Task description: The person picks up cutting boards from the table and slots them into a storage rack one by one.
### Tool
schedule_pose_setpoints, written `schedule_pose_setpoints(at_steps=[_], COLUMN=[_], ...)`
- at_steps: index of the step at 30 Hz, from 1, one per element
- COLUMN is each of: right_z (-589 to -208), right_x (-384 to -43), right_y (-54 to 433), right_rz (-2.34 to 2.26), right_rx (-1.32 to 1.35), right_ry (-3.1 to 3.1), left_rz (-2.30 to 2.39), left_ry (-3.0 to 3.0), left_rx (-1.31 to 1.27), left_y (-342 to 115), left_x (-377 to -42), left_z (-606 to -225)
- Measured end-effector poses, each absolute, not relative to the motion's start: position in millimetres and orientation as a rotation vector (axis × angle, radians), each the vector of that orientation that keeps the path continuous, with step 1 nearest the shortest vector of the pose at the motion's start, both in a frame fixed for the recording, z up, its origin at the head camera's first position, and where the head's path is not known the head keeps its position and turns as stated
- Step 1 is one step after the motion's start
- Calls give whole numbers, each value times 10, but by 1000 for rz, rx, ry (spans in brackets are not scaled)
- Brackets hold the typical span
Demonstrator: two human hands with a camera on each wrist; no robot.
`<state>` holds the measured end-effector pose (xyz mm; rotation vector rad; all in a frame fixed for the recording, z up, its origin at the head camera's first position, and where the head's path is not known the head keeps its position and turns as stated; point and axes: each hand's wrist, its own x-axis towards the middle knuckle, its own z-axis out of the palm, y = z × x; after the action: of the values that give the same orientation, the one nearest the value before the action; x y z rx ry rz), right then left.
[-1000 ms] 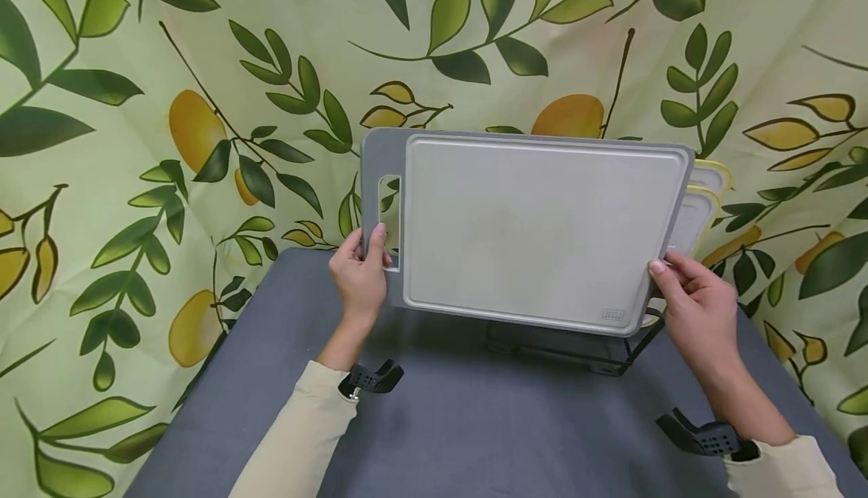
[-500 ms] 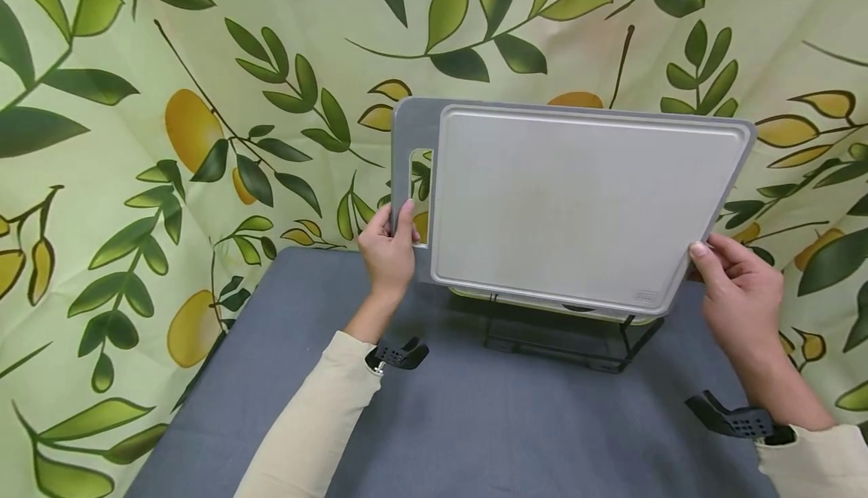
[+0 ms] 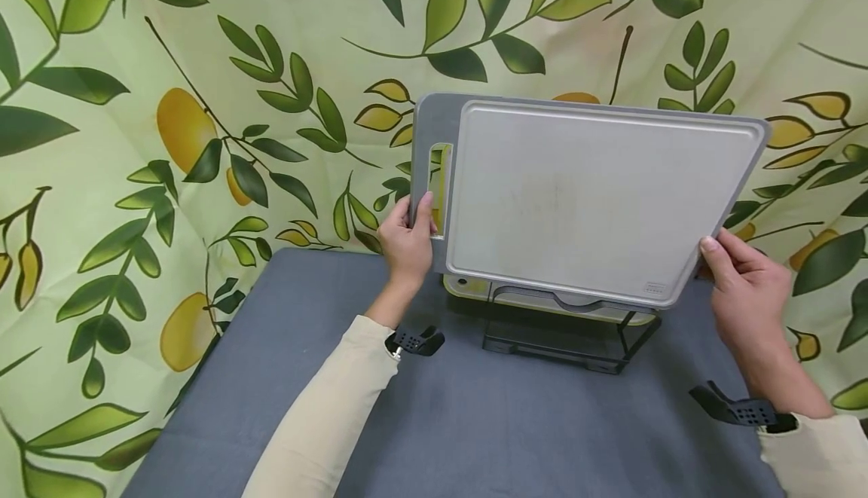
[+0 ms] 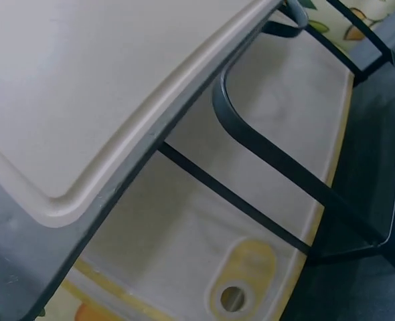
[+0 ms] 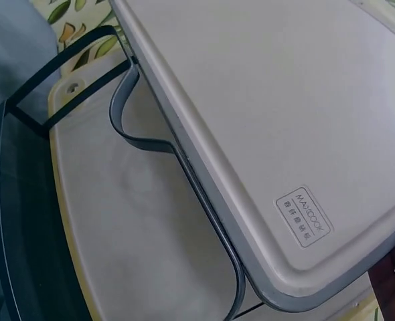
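Observation:
A cutting board [image 3: 597, 197], white with a grey border, hangs tilted above a black wire rack [image 3: 600, 365]. My left hand [image 3: 408, 245] grips its grey end by the handle slot, thumb in front. At the opposite end, my right hand [image 3: 753, 294] pinches the edge near the lower corner; its fingers [image 5: 391, 284] show dimly in the right wrist view. Behind it, a yellow-edged cutting board [image 4: 177, 221] stands in the rack. The grey-bordered board's lower edge runs close along the rack's curved front wire [image 5: 207, 207]; whether they touch, I cannot tell.
The rack stands on a table with a grey-blue cloth [image 3: 475, 430]. A leaf-and-fruit patterned curtain [image 3: 271, 1] hangs close behind and at both sides. Dark wrist mounts [image 3: 417, 340] sit on both wrists.
Both hands have carried the grey-bordered board right and upward, then slightly further right. More of the rack and the yellow-edged board's lower part now shows beneath it.

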<state>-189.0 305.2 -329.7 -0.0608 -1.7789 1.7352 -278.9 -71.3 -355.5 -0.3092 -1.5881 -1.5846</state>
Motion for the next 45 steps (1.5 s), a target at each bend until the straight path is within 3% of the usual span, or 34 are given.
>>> schedule_pose_setpoints(at_steps=[13,26,45], right_z=[-3436,-3548,-3789], right_x=[-1993,-1962,-1862], right_y=[3146,3222,3267], right_rz=[1800,1739,1727], right_rx=[-59,-62,-97], right_ry=[-1773,-1893,-1989], left_rz=[-1577,-1641,-1638], left_ry=[-1670,-1661,-1702], left_rx=[-202,-167,-201], left_y=[-624,-544,-584], left_x=[-2881,-2612,-2720], left_z=[-3721,-3630,-4093])
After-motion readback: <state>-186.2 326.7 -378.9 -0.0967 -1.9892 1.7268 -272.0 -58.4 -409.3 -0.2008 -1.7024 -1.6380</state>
